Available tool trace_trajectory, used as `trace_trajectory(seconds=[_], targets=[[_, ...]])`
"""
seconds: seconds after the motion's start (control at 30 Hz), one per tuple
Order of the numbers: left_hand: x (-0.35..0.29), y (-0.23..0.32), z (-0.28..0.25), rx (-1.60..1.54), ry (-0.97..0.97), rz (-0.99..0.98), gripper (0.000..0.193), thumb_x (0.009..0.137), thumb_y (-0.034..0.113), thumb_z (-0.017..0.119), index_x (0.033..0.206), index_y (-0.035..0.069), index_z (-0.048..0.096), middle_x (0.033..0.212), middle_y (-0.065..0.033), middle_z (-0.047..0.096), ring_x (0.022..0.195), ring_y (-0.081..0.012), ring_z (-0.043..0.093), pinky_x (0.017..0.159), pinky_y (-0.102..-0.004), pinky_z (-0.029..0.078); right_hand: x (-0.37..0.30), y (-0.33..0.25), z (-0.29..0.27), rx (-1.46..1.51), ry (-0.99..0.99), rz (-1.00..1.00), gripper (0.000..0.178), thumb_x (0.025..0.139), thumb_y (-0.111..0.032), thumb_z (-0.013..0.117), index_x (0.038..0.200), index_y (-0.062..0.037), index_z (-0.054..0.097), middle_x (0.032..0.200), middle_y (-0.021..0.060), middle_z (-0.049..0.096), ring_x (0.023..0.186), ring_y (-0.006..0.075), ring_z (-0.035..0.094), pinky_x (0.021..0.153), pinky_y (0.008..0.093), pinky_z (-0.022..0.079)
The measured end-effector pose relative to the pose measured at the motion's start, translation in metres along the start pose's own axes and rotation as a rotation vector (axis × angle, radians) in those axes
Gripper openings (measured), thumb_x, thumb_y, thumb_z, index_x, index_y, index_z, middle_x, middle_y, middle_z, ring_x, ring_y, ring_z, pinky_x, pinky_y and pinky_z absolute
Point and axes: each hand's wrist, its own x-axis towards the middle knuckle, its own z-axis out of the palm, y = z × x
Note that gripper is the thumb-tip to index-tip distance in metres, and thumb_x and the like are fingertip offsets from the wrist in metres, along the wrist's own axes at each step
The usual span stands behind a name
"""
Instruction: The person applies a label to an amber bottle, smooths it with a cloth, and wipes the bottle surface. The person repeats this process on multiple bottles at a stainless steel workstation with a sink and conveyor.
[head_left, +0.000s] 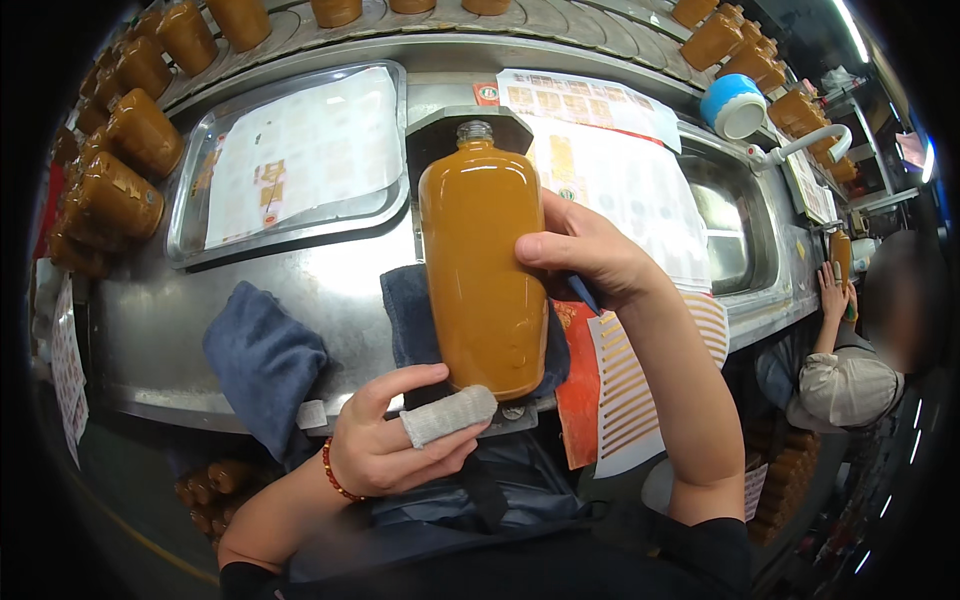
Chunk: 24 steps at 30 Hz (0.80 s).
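A flat-sided, glossy caramel-brown bottle with a clear glass neck stands up before me, held between both hands. My right hand grips its right side, thumb across the front and fingers behind. A thin dark blue stick-like thing shows below that palm; its kind is unclear. My left hand supports the bottle's base, thumb at its lower left edge. One left finger wears a whitish cloth sleeve. Below the bottle lies a dark blue cloth, partly hidden by it. Behind the neck is a dark metal block.
On the left are a metal tray with decal sheets and a crumpled blue cloth. More sheets and a sink lie right. Brown bottles line the conveyor. A co-worker sits at far right.
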Motion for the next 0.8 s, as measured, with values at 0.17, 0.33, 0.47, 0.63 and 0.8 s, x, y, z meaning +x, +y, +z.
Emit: trace_trajectory(seconds=[0.17,0.33,0.47,0.63,0.8], targets=[[0.007,-0.001,-0.003,0.011,-0.017,0.018,0.026,0.076,0.012,0.083,0.101,0.014,0.08,0.112,0.0067,0.075,0.118,-0.027,0.06,0.092,-0.0348,0.057,0.0,-0.003,0.001,-0.025,0.025,0.025,0.077,0.084,-0.027,0.083,0.146,-0.0022,0.045,0.128,0.0116,0.064,0.117,0.0196,0.062,0.099,0.0311,0.051],[0.021,-0.005,0.016,0.095,-0.002,0.173,0.03,0.074,0.017,0.084,0.104,0.02,0.081,0.117,0.008,0.073,0.117,-0.0237,0.056,0.096,-0.0376,0.051,-0.005,-0.017,0.025,-0.229,0.166,-0.001,0.075,0.083,-0.033,0.085,0.141,0.0,0.05,0.118,0.0126,0.069,0.104,0.0212,0.068,0.09,0.0325,0.055],[0.036,0.003,0.027,0.269,0.019,0.139,0.033,0.075,0.018,0.084,0.107,0.023,0.081,0.121,0.0079,0.068,0.121,-0.0241,0.049,0.105,-0.0442,0.047,-0.008,-0.02,0.029,-0.492,0.273,-0.025,0.081,0.082,-0.036,0.086,0.141,0.0055,0.048,0.11,0.0189,0.072,0.1,0.021,0.07,0.086,0.0327,0.056],[0.03,0.007,0.03,0.025,0.179,-0.196,0.05,0.074,0.012,0.083,0.123,0.014,0.073,0.127,-0.003,0.064,0.129,-0.0318,0.048,0.11,-0.0477,0.046,-0.022,-0.022,0.01,-0.291,0.208,0.004,0.089,0.086,-0.035,0.083,0.153,0.0027,0.037,0.114,0.0203,0.07,0.107,0.0202,0.067,0.092,0.0326,0.053],[0.001,0.008,0.033,-0.126,0.208,-0.276,0.042,0.073,0.009,0.085,0.114,0.009,0.076,0.136,-0.02,0.06,0.13,-0.0364,0.053,0.108,-0.0408,0.049,-0.005,-0.005,0.003,-0.1,0.022,-0.062,0.085,0.086,-0.031,0.083,0.152,-0.0019,0.039,0.123,0.0155,0.068,0.112,0.0202,0.065,0.1,0.0324,0.05]])
